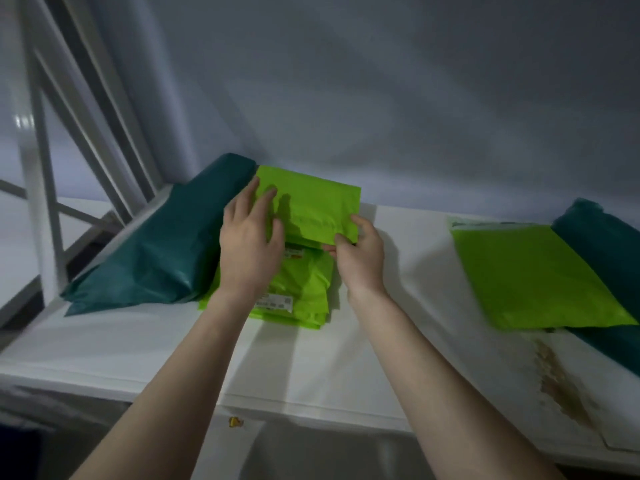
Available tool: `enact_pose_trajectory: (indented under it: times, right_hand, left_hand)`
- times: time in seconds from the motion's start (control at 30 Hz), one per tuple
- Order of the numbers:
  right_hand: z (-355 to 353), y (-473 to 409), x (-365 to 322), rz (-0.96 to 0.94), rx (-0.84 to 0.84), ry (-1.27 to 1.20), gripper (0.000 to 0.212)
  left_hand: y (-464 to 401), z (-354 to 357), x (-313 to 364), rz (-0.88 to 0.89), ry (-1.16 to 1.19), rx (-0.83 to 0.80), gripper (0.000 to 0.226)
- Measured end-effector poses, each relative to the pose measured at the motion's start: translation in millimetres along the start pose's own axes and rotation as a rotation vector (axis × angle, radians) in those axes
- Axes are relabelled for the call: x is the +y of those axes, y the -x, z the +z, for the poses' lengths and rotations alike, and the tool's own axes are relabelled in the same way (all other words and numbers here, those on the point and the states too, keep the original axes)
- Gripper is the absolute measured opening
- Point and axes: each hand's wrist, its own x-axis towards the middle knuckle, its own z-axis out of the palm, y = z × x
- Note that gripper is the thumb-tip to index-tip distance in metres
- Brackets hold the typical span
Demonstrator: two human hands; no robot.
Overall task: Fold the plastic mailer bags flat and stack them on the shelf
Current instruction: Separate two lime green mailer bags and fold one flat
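A folded lime-green mailer bag [318,202] lies on top of a stack of lime-green mailers [304,292] on the white shelf [311,368]. My left hand [247,244] rests flat on the top bag's left side, fingers spread. At its near right corner, my right hand [360,254] pinches the bag between thumb and fingers. The lower bags show white printed labels.
A dark green mailer pile [162,247] lies left of the stack, touching it. At the right sits another flat lime-green mailer [530,275] over dark green bags [606,244]. A brownish stain [561,382] marks the shelf's right front. White frame bars [45,202] rise at the left.
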Motion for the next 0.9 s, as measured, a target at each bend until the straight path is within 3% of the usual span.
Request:
enact_pose_trajectory:
  times: [0.33,0.5,0.67,0.9]
  right_hand:
    - [23,-11,-3,-0.065,-0.038,0.455,0.041]
    - [20,-10,2,-0.277,-0.05,0.818,0.042]
    - [19,-6,2,-0.31,-0.191,0.898,0.042]
    - [-10,-9,-17,-0.324,-0.162,0.897,0.05]
  left_hand:
    - [5,12,-28,-0.05,-0.223,-0.356,0.05]
    - [4,14,-23,-0.114,-0.233,-0.359,0.051]
    - [5,17,-18,-0.133,-0.225,-0.357,0.055]
    - [1,14,6,-0.081,-0.128,-0.212,0.055]
